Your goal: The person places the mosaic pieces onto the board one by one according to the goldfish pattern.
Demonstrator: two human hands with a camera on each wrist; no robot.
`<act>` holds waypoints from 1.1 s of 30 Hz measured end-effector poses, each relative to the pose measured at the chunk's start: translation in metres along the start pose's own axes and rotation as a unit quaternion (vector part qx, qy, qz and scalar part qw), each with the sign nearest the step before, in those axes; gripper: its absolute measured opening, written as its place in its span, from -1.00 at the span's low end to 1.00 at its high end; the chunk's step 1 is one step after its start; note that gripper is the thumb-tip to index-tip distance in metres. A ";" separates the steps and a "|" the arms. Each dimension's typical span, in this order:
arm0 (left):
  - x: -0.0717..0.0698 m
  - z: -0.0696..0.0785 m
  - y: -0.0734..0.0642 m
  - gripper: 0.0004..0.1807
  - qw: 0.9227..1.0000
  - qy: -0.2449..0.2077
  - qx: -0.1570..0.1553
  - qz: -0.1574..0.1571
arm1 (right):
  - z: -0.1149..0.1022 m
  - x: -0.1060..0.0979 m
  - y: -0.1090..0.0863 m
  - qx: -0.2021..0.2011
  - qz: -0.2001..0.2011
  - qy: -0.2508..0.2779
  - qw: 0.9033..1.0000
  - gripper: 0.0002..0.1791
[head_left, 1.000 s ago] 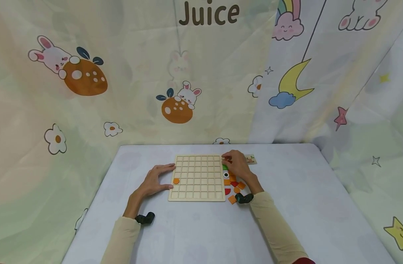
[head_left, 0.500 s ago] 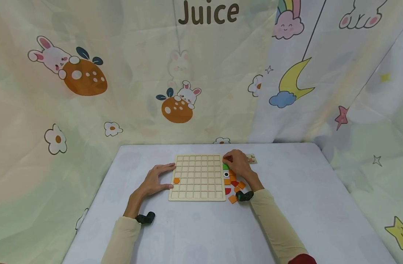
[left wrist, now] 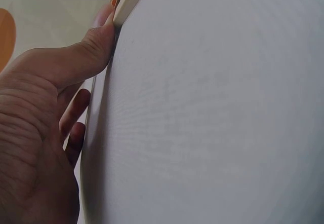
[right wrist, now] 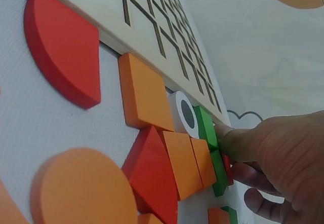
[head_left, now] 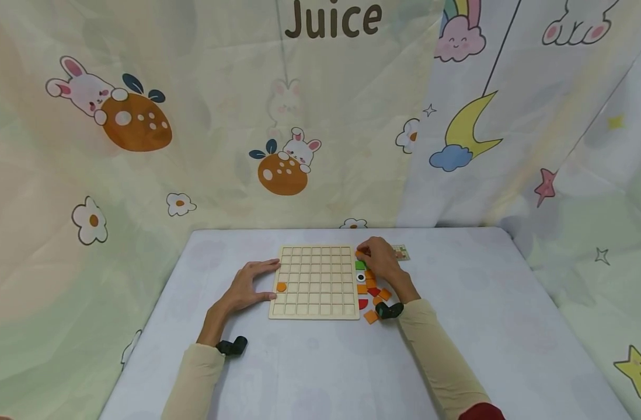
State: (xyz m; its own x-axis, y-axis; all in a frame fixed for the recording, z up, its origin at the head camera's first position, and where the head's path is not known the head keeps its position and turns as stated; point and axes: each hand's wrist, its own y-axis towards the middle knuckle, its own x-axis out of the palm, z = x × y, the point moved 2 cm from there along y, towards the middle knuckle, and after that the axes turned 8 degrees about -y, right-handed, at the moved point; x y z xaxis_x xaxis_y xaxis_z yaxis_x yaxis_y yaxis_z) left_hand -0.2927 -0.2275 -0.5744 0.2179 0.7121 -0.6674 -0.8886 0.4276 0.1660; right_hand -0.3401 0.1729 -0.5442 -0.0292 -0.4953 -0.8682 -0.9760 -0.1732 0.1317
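A pale wooden grid board (head_left: pixel 316 317) lies on the table with one orange round piece (head_left: pixel 281 287) in its left column. My left hand (head_left: pixel 243 286) rests at the board's left edge, thumb and fingers spread apart; its thumb (left wrist: pixel 91 51) presses the board's side in the left wrist view. Beyond the board's upper right edge, my right hand (head_left: pixel 379 258) pinches a small orange-red block (right wrist: pixel 228 168), mostly hidden by the fingers. Close to those fingertips lie green blocks (right wrist: pixel 205 125) and a white disc with a dark centre (right wrist: pixel 185 113).
Along the board's right side lie several loose pieces: an orange square (right wrist: pixel 145 92), a red quarter-round piece (right wrist: pixel 63 49), a red pointed piece (right wrist: pixel 152 178) and an orange round piece (right wrist: pixel 83 191). A small printed card (head_left: pixel 401 252) lies behind the right hand.
My right hand has shifted very slightly to the right, and more of the orange-red block shows at its fingertips. My left hand stays at the board's edge.
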 end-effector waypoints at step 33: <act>-0.002 -0.001 0.001 -0.08 1.000 0.002 0.000 0.001 | -0.027 0.001 0.008 -0.114 0.032 0.050 0.992 -0.83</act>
State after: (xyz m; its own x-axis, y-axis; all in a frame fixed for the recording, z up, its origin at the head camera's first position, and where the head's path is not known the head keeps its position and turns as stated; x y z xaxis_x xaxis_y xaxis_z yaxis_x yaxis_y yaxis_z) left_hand -0.2939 -0.2289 -0.5735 0.2143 0.7106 -0.6702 -0.8888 0.4264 0.1679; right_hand -0.3426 0.1484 -0.5310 -0.0572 -0.5923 -0.8037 -0.8981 -0.3211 0.3006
